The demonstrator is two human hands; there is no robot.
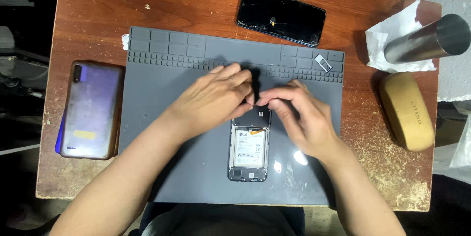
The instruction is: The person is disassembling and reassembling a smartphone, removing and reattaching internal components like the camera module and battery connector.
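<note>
White battery label (pixel 249 148) mid-mat; dark, seemingly cracked screen (pixel 281 16) lies beyond.

Grey ribbed mat (pixel 196 69), reddish-brown table (pixel 147 5) (speckled, worn), black phone (pixel 280 16), tan case (pixel 407 111).

Count: 3 phones – opened one with back off (pixel 248 150) at frame centre, purple one (pixel 91 109) at left, black cracked one (pixel 280 16) at top. 1 grey work mat (pixel 196 133). 1 metal cylinder (pixel 428 39), 1 tan case (pixel 407 110), 1 white paper (pixel 392 32), all at right. 2 hands: left (pixel 213 99), right (pixel 301 116).
</note>
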